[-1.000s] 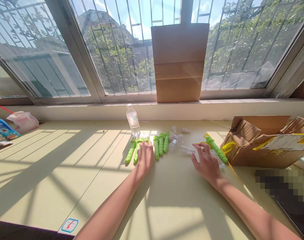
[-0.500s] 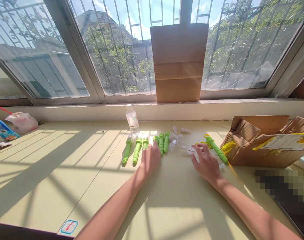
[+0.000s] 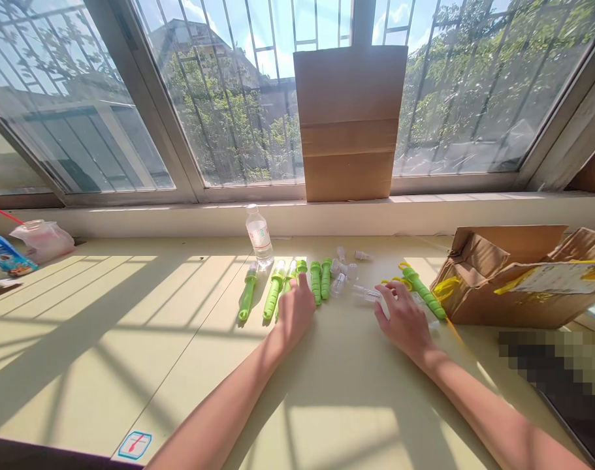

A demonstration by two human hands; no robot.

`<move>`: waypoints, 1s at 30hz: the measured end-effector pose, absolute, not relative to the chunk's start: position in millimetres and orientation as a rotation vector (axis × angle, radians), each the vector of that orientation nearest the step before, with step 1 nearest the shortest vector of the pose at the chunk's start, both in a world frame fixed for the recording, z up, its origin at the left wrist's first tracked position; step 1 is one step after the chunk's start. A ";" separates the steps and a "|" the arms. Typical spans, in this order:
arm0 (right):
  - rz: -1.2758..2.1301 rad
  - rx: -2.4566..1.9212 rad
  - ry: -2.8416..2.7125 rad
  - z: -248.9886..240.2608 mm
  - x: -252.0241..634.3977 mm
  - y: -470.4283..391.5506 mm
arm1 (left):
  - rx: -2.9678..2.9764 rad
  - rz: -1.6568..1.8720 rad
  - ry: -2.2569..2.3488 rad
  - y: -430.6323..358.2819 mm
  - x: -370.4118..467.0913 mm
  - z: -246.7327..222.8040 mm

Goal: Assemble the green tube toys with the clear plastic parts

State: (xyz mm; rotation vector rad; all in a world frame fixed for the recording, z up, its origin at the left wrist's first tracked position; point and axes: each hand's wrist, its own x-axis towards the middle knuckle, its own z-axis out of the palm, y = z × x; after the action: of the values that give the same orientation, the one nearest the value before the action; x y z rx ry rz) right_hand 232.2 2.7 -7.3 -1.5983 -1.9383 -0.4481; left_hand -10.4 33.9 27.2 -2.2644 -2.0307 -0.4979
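Note:
Several green ribbed tubes lie in a row on the pale table, some with clear tips; the leftmost green tube (image 3: 247, 295) stands a little apart. My left hand (image 3: 297, 309) is over the middle of the row, its fingers at a green tube (image 3: 302, 266) that it partly covers. Whether it grips the tube is hidden. My right hand (image 3: 403, 320) rests with fingers apart beside a clear tube (image 3: 366, 293). Clear plastic pieces (image 3: 338, 284) lie between the hands. Another green tube (image 3: 424, 294) with yellow loops is right of my right hand.
A water bottle (image 3: 259, 236) stands behind the row. On the right is an open cardboard box (image 3: 517, 297) with yellow tape. A cardboard sheet (image 3: 349, 124) leans at the window. A blue packet (image 3: 6, 253) and a pinkish bag (image 3: 45, 240) are far left.
Two green tubes left of my left hand have shifted slightly right, closer to the tube at its fingers. My left hand has barely moved. My right hand has stayed in place.

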 end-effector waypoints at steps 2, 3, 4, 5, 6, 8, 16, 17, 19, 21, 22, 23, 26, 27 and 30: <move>-0.464 -1.580 -1.943 -9.2 233.5 4.3 | -2.094 -0.505 -2.069 36.1 -8.8 27.7; -0.472 -1.571 -1.947 -10.0 234.1 5.0 | -2.051 -0.522 -2.044 36.8 -8.2 27.7; -0.477 -1.563 -1.951 -10.9 234.6 5.7 | -2.056 -0.548 -1.993 37.1 -7.8 27.5; -0.481 -1.557 -1.955 -11.6 235.1 6.3 | -2.084 -0.571 -1.928 36.9 -7.6 27.2; -0.483 -1.552 -1.958 -12.3 235.6 6.8 | -2.123 -0.582 -1.859 36.4 -7.5 26.7; -0.484 -1.546 -1.962 -13.4 236.3 7.7 | -2.203 -0.572 -1.732 34.6 -7.4 25.0; -0.472 -1.554 -1.961 -16.3 239.0 11.8 | -2.344 -0.608 -1.404 32.0 -2.1 10.5; -0.466 -1.554 -1.960 -16.8 239.4 12.7 | -2.356 -0.614 -1.361 32.2 -1.5 8.7; -0.446 -1.550 -1.959 -17.9 240.5 14.6 | -2.374 -0.621 -1.297 32.7 0.0 5.4; -0.414 -1.538 -1.961 -19.4 241.7 16.7 | -2.387 -0.636 -1.269 33.2 1.9 2.2; -0.392 -1.532 -1.963 -20.2 242.3 17.8 | -2.391 -0.648 -1.265 33.4 2.8 0.7; -0.366 -1.527 -1.969 -20.9 242.9 18.8 | -2.394 -0.663 -1.262 33.6 3.7 -0.7; -0.269 -1.509 -1.995 -23.0 244.5 21.4 | -2.413 -0.703 -1.250 32.7 5.6 -2.5; -0.238 -1.503 -2.000 -23.6 244.8 22.0 | -2.423 -0.710 -1.248 31.7 6.1 -2.0; -0.172 -1.508 -1.994 -25.8 244.8 23.3 | -2.469 -0.716 -1.263 27.0 7.1 2.6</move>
State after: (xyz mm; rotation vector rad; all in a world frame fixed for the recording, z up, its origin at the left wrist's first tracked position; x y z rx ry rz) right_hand 244.8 23.3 -25.8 -1.5085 -1.9943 -0.1725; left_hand 7.1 27.0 2.6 -2.4689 -1.2633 -0.7156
